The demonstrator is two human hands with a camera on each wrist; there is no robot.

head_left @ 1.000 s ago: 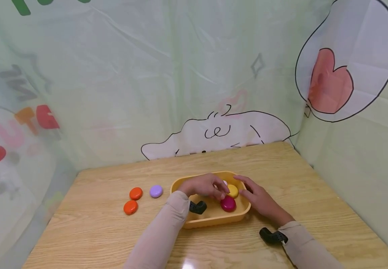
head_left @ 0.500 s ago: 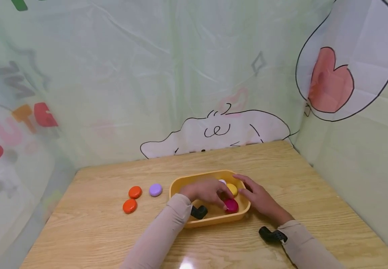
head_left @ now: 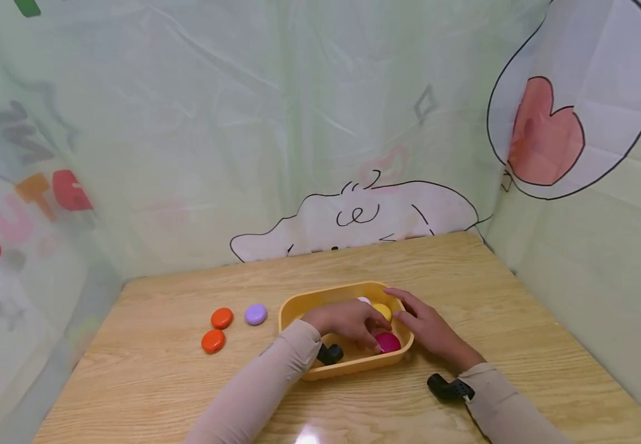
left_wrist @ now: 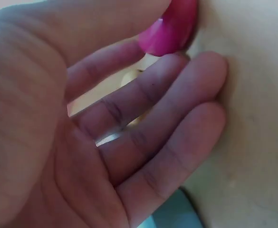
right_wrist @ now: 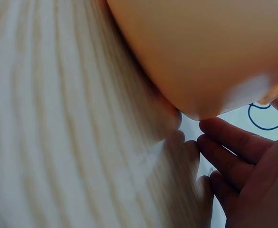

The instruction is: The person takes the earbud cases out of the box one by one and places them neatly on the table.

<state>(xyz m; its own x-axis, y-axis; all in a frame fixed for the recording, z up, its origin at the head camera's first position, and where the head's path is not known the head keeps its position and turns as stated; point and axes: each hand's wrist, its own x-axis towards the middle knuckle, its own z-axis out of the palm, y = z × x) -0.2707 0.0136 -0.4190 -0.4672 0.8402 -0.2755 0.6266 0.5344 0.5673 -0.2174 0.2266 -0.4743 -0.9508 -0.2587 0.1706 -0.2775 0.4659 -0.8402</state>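
My left hand [head_left: 348,322] reaches down into a yellow-orange oblong tray [head_left: 353,369]. Its thumb and index finger pinch a glossy magenta disc [head_left: 390,343] close to the tray's front right corner. In the left wrist view that disc [left_wrist: 169,33] shows between thumb and index, while the other fingers extend loosely below it. Behind it in the tray lie a yellow disc [head_left: 384,312] and a whitish one [head_left: 364,300], both partly covered by my left hand. My right hand [head_left: 431,330] rests at the tray's right end, fingers nearly straight against the outer wall [right_wrist: 200,71] and thumb at the rim.
Left of the tray, two orange-red discs [head_left: 222,318] and a lilac disc [head_left: 256,314] lie on the wooden table [head_left: 148,370]. A printed curtain [head_left: 187,154] hangs along the table's back edge and both sides. Each wrist carries a black camera mount [head_left: 449,388].
My left hand has come forward and taken hold of the magenta disc, which has shifted towards the tray's front right corner. The right hand has stayed at the tray's right end.
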